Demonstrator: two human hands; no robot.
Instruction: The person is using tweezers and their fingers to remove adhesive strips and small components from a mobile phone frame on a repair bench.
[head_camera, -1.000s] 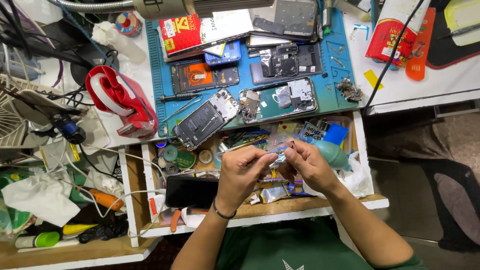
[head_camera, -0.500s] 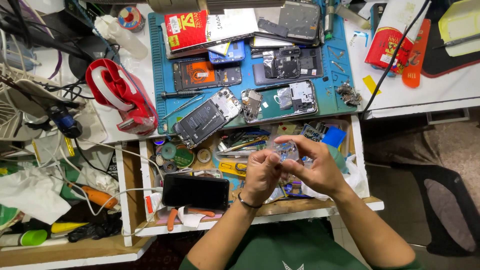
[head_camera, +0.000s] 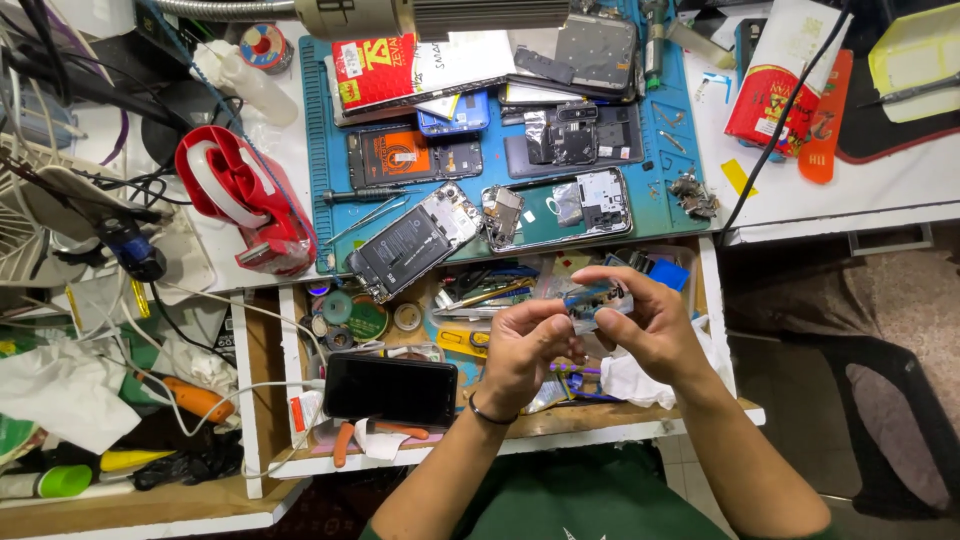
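I hold a small clear packet (head_camera: 598, 298) between both hands over the open drawer (head_camera: 290, 350); my right hand (head_camera: 650, 325) pinches it from 3 o'clock with thumb and fingers, my left hand (head_camera: 525, 350) grips its 9 o'clock edge, wrist bent upward. I think the packet can slip, because the hold is only on its edges, and fall among the loose parts, or toward the black phone (head_camera: 390, 388) at 8 o'clock.
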